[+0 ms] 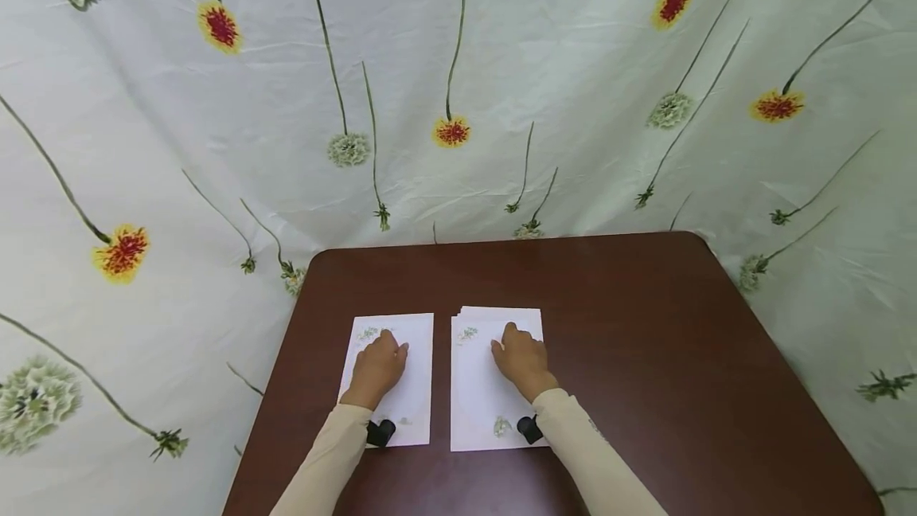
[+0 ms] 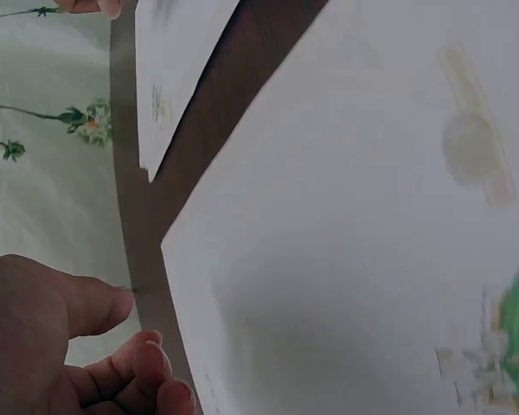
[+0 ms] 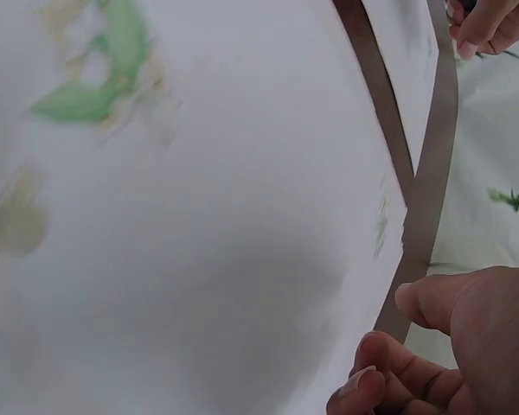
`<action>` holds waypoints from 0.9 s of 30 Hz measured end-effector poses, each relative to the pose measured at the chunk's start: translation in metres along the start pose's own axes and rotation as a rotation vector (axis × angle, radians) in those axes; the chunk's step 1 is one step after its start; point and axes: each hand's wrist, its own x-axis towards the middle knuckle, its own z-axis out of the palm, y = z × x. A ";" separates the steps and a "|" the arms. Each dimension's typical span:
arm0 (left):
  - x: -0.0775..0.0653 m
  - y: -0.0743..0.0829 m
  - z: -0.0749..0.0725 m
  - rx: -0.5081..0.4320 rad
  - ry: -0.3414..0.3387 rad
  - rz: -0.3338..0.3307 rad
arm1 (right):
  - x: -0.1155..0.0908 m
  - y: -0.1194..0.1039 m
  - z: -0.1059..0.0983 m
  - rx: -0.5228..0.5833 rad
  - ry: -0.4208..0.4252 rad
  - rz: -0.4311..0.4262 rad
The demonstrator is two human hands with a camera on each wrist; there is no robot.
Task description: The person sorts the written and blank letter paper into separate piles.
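Two stacks of white paper with faint printed flowers lie side by side on a brown table. Over the left paper [image 1: 414, 388] is my left hand [image 1: 378, 369], its fingers loosely bent and nothing between them. My right hand [image 1: 526, 363] is over the right paper [image 1: 474, 400], also holding nothing. In the left wrist view, the left hand [image 2: 86, 346] shows its thumb apart from the bent fingers above the sheet. The right wrist view shows the right hand [image 3: 441, 346] in much the same pose, near the sheet's edge. A green leaf print [image 3: 112, 69] marks that sheet.
The brown table [image 1: 645, 341] extends to the right and behind the papers. A white cloth [image 1: 573, 62] printed with flowers hangs behind and around it. Black wrist straps [image 1: 380, 432] show below the cream sleeves [image 1: 595, 456].
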 end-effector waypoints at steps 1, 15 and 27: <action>0.000 0.004 0.003 -0.003 -0.004 0.010 | -0.001 0.005 -0.001 -0.005 0.000 0.016; -0.003 0.047 0.041 0.070 -0.119 0.043 | -0.011 0.045 0.000 0.009 -0.055 0.227; -0.004 0.063 0.054 0.012 -0.108 0.097 | -0.013 0.050 -0.001 -0.003 -0.018 0.249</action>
